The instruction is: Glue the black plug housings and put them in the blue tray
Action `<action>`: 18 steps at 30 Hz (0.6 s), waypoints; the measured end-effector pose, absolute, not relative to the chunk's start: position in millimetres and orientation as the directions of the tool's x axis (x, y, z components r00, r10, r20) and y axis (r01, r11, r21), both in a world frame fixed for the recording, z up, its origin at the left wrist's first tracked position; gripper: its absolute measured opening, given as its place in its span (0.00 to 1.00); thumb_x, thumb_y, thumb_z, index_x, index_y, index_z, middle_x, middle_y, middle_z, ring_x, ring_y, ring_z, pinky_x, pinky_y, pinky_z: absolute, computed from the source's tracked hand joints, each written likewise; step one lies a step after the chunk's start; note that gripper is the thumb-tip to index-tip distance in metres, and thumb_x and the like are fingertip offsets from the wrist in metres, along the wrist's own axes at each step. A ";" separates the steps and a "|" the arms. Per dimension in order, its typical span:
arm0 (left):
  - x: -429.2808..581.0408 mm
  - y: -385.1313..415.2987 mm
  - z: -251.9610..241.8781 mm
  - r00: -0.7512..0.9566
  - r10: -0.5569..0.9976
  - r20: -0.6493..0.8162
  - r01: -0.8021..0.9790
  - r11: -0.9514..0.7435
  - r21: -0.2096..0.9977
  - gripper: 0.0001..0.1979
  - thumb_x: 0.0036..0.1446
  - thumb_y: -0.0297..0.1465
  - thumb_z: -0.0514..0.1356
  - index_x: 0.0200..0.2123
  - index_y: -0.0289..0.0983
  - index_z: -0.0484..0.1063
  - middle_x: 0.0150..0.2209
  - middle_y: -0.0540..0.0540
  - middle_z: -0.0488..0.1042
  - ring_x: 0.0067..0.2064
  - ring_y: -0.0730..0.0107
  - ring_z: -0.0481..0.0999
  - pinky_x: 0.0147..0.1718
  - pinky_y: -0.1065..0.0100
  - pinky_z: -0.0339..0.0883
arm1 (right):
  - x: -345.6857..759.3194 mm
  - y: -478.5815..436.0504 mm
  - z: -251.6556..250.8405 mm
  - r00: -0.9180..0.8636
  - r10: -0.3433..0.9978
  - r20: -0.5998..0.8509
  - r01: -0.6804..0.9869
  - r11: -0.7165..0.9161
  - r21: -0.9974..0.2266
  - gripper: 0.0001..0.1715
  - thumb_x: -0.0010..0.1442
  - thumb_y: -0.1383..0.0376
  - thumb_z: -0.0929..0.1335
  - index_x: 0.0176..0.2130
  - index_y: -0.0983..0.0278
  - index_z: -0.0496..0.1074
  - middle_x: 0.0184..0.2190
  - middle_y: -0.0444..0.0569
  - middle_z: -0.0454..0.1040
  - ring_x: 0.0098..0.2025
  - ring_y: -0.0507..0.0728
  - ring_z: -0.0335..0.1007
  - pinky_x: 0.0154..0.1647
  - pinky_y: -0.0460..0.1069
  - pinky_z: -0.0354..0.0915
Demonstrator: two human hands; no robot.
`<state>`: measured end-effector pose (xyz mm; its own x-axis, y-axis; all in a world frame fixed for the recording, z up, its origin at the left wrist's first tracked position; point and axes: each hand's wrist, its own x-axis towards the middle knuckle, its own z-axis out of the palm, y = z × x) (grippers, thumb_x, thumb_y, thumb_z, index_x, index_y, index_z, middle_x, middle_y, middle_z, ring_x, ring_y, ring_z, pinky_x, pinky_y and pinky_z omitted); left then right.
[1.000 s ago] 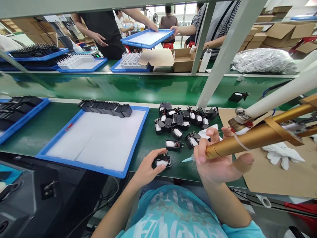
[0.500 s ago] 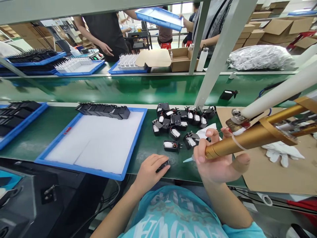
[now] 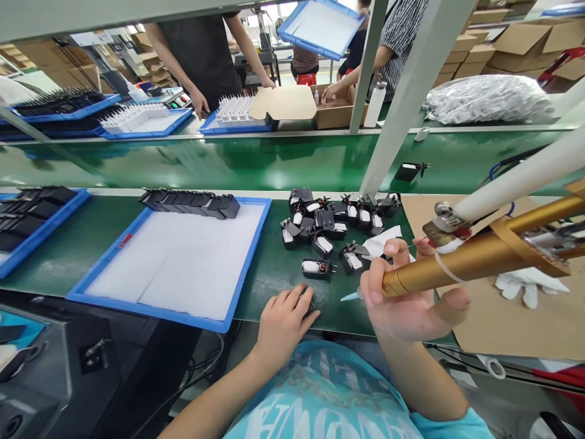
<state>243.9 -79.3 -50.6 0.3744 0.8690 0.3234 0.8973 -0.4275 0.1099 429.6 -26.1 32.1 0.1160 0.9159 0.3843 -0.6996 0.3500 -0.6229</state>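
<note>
I am gripping black case (image 3: 312, 303), mostly hidden, with left hand (image 3: 284, 317) on green bench (image 3: 278, 274); right hand (image 3: 402, 311) is holding gold dispenser (image 3: 475, 262), blue nozzle (image 3: 351, 296) pointing caseward, apart. I am wanting case steady, nozzle clear of skin.

Lighting: bright, white; rear windows (image 3: 287, 10) overexposed. Glare: pale streaks mark green conveyor belt (image 3: 205, 164). Shadow: under workbench (image 3: 91, 244). Distortion: wide-angle, edges stretched. Softness: right hand (image 3: 406, 311).

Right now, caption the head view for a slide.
Right hand holds a gold tool; left hand covers a dark part on green bench.
</note>
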 end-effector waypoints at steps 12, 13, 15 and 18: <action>245.6 -73.6 -57.8 0.376 0.845 0.379 0.858 -0.473 0.203 0.10 0.60 0.30 0.56 0.46 0.37 0.70 0.44 0.46 0.77 0.39 0.65 0.76 0.35 0.66 0.68 | 432.4 -27.8 33.4 0.112 0.911 0.397 -0.679 0.362 -0.638 0.25 0.57 0.44 0.61 0.46 0.54 0.71 0.40 0.44 0.65 0.18 0.47 0.63 0.11 0.46 0.56; 244.8 -73.2 -57.7 0.383 0.845 0.373 0.856 -0.477 0.202 0.10 0.61 0.30 0.56 0.46 0.37 0.70 0.43 0.47 0.77 0.39 0.65 0.76 0.35 0.67 0.68 | 432.3 -27.9 33.1 0.113 0.912 0.395 -0.679 0.361 -0.639 0.25 0.57 0.44 0.61 0.46 0.54 0.71 0.40 0.44 0.65 0.18 0.47 0.63 0.11 0.46 0.56; 242.7 -72.8 -56.4 0.406 0.844 0.351 0.856 -0.486 0.178 0.11 0.62 0.31 0.55 0.47 0.37 0.69 0.43 0.46 0.77 0.39 0.65 0.76 0.34 0.66 0.68 | 432.3 -27.7 32.3 0.113 0.911 0.396 -0.679 0.361 -0.639 0.25 0.57 0.44 0.61 0.46 0.54 0.70 0.40 0.44 0.65 0.18 0.47 0.63 0.11 0.46 0.56; 239.1 -73.6 -53.4 0.448 0.844 0.294 0.852 -0.503 0.145 0.19 0.62 0.38 0.56 0.54 0.38 0.65 0.48 0.44 0.75 0.43 0.60 0.76 0.35 0.64 0.69 | 432.2 -27.2 31.1 0.110 0.907 0.407 -0.679 0.368 -0.636 0.25 0.58 0.44 0.61 0.47 0.54 0.70 0.41 0.44 0.64 0.18 0.47 0.64 0.11 0.47 0.57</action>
